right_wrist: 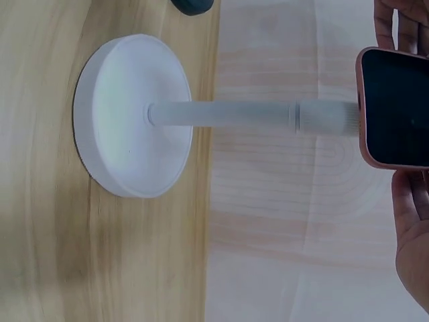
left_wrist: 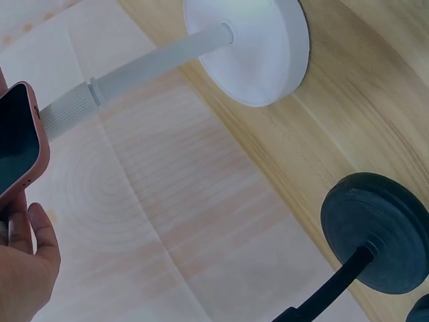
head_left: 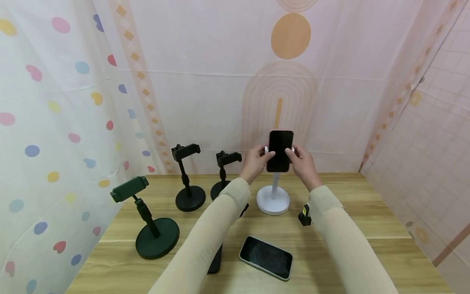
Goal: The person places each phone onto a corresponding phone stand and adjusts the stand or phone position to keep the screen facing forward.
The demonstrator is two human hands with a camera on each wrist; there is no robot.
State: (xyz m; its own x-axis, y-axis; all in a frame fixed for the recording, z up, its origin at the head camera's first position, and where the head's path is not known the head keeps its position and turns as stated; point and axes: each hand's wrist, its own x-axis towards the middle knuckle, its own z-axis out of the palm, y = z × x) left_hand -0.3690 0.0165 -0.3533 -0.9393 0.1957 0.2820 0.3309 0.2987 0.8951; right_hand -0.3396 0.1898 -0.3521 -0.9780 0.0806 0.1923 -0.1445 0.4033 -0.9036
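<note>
A smartphone (head_left: 280,151) in a pink case stands upright at the head of a white phone stand (head_left: 273,204). My left hand (head_left: 256,163) grips its left side, thumb on the front edge. On the opposite side my right hand (head_left: 304,165) holds it the same way, thumb near the screen's edge. White ends of the stand's clamp show beside the phone at both hands' fingers; the rest of the clamp is hidden behind it. In the right wrist view the stand's pole (right_wrist: 255,115) runs up to the phone's lower end.
Two black phone stands (head_left: 190,199) (head_left: 216,188) and a dark green one (head_left: 158,239) stand to the left. A second smartphone (head_left: 267,258) lies in front. Another dark phone (head_left: 215,261) is partly under my left sleeve. A small black-and-yellow object (head_left: 304,216) sits by my right sleeve.
</note>
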